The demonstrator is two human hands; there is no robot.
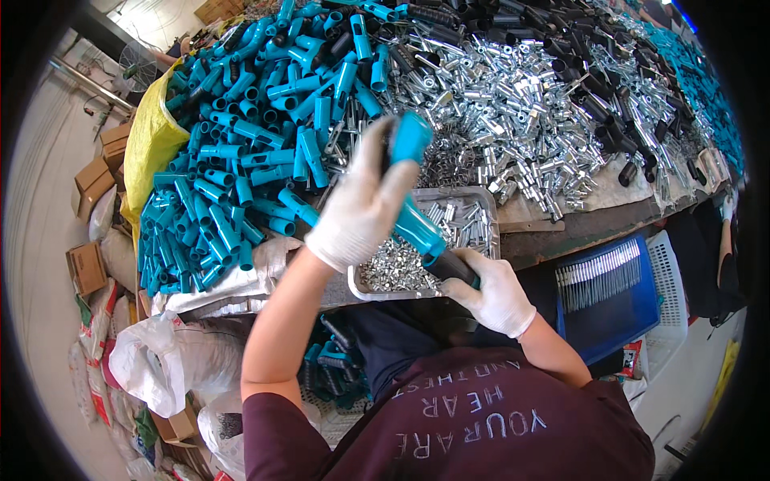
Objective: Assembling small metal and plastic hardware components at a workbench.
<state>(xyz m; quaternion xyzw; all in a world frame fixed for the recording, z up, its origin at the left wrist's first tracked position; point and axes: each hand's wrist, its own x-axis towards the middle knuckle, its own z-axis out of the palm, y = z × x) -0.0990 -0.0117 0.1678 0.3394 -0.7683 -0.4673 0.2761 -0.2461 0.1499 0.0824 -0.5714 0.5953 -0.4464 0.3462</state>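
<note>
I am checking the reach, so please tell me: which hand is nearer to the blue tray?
Right. The right hand is left of the blue tray, with a small gap; the left hand is farther left and higher in the picture.

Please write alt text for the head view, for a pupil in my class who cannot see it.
A person's white-gloved left hand and right hand grip a teal-and-black tool above a grey tray of small metal pieces. Beyond it, teal tubes are heaped at left and silver fittings toward the right.
</note>
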